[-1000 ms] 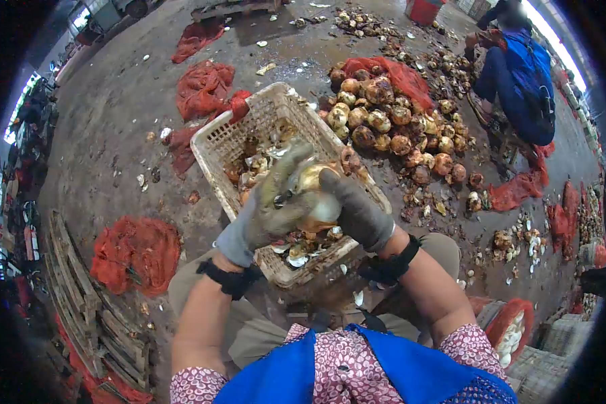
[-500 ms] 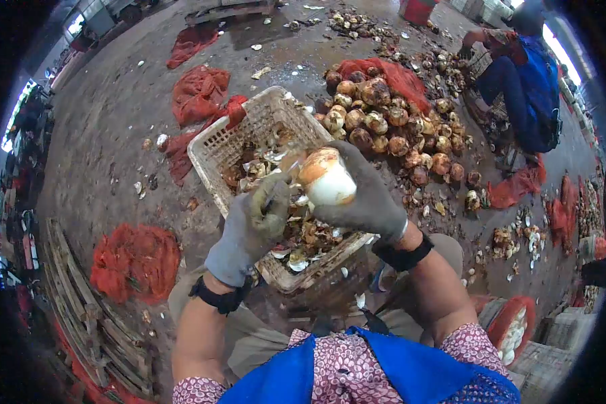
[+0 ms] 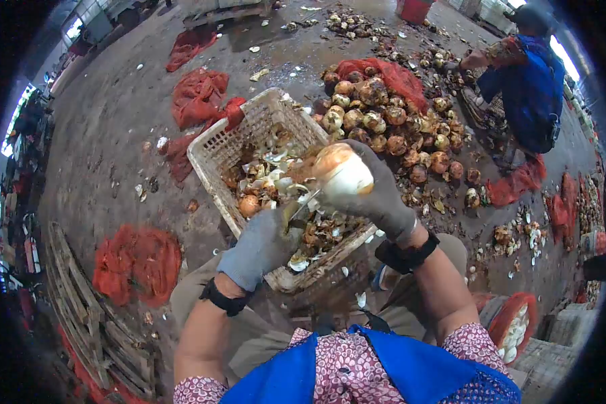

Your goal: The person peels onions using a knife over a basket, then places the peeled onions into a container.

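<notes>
My right hand (image 3: 377, 202), in a grey glove, is wrapped round a big, partly peeled onion (image 3: 347, 176). Brown skin covers its upper left side, while its lower right is bare white. Lower left of the onion, my gloved left hand (image 3: 266, 239) is closed on a small knife (image 3: 306, 204), whose thin blade points up toward the onion. Both hands are above a dirty white plastic crate (image 3: 225, 210) that holds brown and pale onion skins (image 3: 266, 175). A round, brown-skinned onion (image 3: 249, 206) shows among the scraps, just above my left hand.
Beyond the crate lies a heap of unpeeled onions (image 3: 397, 121), partly under red netting (image 3: 400, 79). Another person (image 3: 528, 87) crouches at upper right. A wooden pallet (image 3: 91, 310) and red net sacks (image 3: 138, 266) lie at left. White onions fill a red-rimmed container (image 3: 514, 333).
The onion has moved slightly right with my right hand. My left hand has shifted down and right, and its knife blade now shows. A brown onion has come into view in the crate.
</notes>
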A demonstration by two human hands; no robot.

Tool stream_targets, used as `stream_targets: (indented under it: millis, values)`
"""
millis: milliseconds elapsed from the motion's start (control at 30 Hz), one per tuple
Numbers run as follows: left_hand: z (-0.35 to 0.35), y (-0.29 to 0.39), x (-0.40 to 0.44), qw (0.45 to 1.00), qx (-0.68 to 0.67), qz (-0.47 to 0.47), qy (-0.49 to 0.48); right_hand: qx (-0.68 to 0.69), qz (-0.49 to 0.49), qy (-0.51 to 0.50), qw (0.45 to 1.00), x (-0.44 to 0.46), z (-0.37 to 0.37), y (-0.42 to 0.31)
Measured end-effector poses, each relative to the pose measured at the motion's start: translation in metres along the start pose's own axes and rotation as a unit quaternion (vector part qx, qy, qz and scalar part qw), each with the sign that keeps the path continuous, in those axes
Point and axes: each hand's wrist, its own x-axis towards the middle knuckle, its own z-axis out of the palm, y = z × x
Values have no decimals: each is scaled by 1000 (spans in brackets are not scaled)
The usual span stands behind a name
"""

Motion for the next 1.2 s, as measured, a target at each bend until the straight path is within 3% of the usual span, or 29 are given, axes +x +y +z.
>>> stream_targets:
  millis: [33,100,133,167,200,233,333,433,500,533,767,833,867,900,933,967,1000,1033,1100,1133,1167,1200]
  values:
    - [6,-7,-1,1000,0,4,-1,121,70,4,990,-1,-3,-5]
    - [24,-27,0,989,87,-49,-107,198,62,10,978,0,-4,-11]
    - [21,-22,1,998,52,23,-40,196,43,14,980,2,-5,-15]
    - [17,-17,6,997,57,26,-40,197,23,21,980,3,-6,-16]
    - [13,-9,11,998,45,32,33,199,19,24,979,3,-5,-15]
    - [8,2,15,993,30,38,105,174,41,34,983,2,-5,-12]
    - [4,18,26,989,106,25,98,86,79,55,992,3,-3,-10]
    - [-1,24,31,987,140,6,74,100,89,59,989,0,0,-8]
    - [3,11,37,971,232,-11,59,91,91,67,989,-1,2,-6]
    - [2,16,43,966,249,-74,14,80,95,76,989,-1,2,-5]
    - [13,-3,47,970,226,-79,47,-34,37,114,992,1,11,5]
    - [23,-13,48,987,-23,105,121,-86,25,94,992,0,6,0]
    - [15,8,43,977,-192,73,63,-139,15,74,987,0,1,-1]
    - [9,14,38,977,-191,73,62,-139,15,75,987,-1,-4,1]
    - [4,16,32,937,-342,-54,-48,-195,-41,58,978,-1,-9,5]
    - [-2,20,26,847,-476,-179,-156,-251,-97,39,962,-2,-13,10]
    - [-6,26,21,814,-526,-176,-171,-200,-66,30,977,-3,-16,15]
    - [0,20,21,814,-526,-175,-171,-201,-66,30,977,-4,-17,14]
    - [13,2,28,933,-340,-85,-81,-109,55,18,992,-3,-18,8]
    - [-2,10,26,972,-205,-72,-85,-38,108,11,993,0,-17,-5]
    - [14,-7,27,977,-203,52,30,-42,70,24,996,-1,-18,2]
    - [22,-18,32,971,-188,109,96,-127,53,27,990,2,-19,10]
